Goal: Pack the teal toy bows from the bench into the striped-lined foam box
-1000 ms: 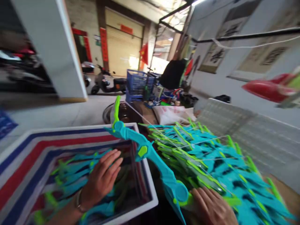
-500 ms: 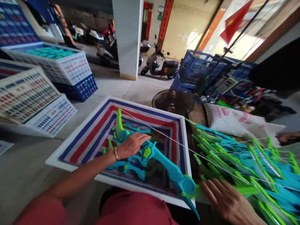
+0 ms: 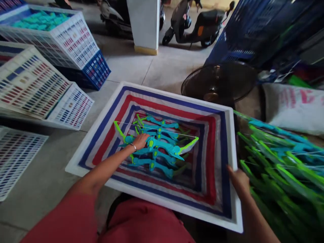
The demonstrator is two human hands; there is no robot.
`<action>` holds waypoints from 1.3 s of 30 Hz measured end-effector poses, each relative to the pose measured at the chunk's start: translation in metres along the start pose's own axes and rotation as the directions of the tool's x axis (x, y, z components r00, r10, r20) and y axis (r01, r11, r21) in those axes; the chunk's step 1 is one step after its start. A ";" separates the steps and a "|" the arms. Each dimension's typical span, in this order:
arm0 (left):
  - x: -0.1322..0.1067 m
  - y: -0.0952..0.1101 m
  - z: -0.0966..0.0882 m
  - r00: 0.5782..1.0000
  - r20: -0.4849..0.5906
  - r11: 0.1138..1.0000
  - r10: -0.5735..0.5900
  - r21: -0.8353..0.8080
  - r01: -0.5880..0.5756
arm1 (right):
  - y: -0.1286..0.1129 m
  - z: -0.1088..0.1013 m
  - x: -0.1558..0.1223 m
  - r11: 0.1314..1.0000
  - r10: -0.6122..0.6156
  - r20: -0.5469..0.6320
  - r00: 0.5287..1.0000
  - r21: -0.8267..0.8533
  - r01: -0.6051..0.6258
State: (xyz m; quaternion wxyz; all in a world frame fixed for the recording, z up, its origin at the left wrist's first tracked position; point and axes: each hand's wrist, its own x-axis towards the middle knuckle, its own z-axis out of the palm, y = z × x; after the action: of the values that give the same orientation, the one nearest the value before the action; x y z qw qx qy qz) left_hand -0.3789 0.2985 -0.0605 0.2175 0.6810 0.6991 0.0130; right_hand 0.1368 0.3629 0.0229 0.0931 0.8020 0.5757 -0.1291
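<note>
Grey concrete floor (image 3: 157, 71) carries the lot: big white foam box w/ red-white-blue striped lining (image 3: 152, 199) sits centre, black round fan (image 3: 220, 81) just past its far right corner. Left side, tilted white lattice plastic crates (image 3: 37, 87), blue lattice crate (image 3: 97, 69) beside them, flat white lattice panel (image 3: 15, 155) nr the edge. White square pillar (image 3: 145, 23) & black scooter (image 3: 199, 27) stand at the back.

Grey concrete floor (image 3: 162, 72), white pillar (image 3: 144, 23)

Single head view, forward and down, close over striped bin (image 3: 177, 96)
</note>
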 end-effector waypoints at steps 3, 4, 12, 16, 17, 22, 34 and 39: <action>0.022 -0.008 0.038 0.996 0.082 0.998 -0.046 0.045 0.042 | -0.004 0.007 -0.005 0.987 -0.055 -0.093 0.994 -0.153 0.040; 0.030 -0.008 0.051 0.993 0.103 0.997 -0.057 0.057 0.051 | -0.005 0.006 -0.007 0.980 -0.080 -0.118 0.990 -0.193 0.057; 0.101 0.001 0.135 0.981 0.187 0.998 -0.049 0.056 0.039 | -0.014 0.008 0.001 0.914 0.118 -0.049 0.992 -0.386 -0.128; 0.117 -0.002 0.155 0.976 0.215 0.998 -0.041 0.054 0.030 | -0.012 0.011 0.003 0.915 0.114 -0.070 0.991 -0.382 -0.132; 0.118 -0.003 0.157 0.974 0.221 0.998 -0.041 0.055 0.029 | -0.012 0.012 0.003 0.915 0.114 -0.074 0.991 -0.380 -0.134; 0.119 -0.015 0.164 0.969 0.242 0.997 -0.054 0.061 0.041 | -0.010 0.013 0.004 0.912 0.120 -0.091 0.989 -0.383 -0.146; 0.118 -0.021 0.189 0.968 0.234 0.992 -0.088 0.104 0.065 | -0.009 0.018 0.003 0.894 0.160 -0.100 0.982 -0.407 -0.187; 0.112 -0.013 0.194 0.971 0.202 0.986 -0.129 0.133 0.104 | -0.009 0.019 0.003 0.890 0.141 -0.104 0.985 -0.423 -0.172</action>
State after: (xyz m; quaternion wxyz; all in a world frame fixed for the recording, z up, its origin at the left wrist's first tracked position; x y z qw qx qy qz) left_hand -0.3263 0.3505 -0.2726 0.2486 0.6481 0.7107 -0.1141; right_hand 0.1277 0.3629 0.0041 0.2574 0.8095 0.5264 0.0373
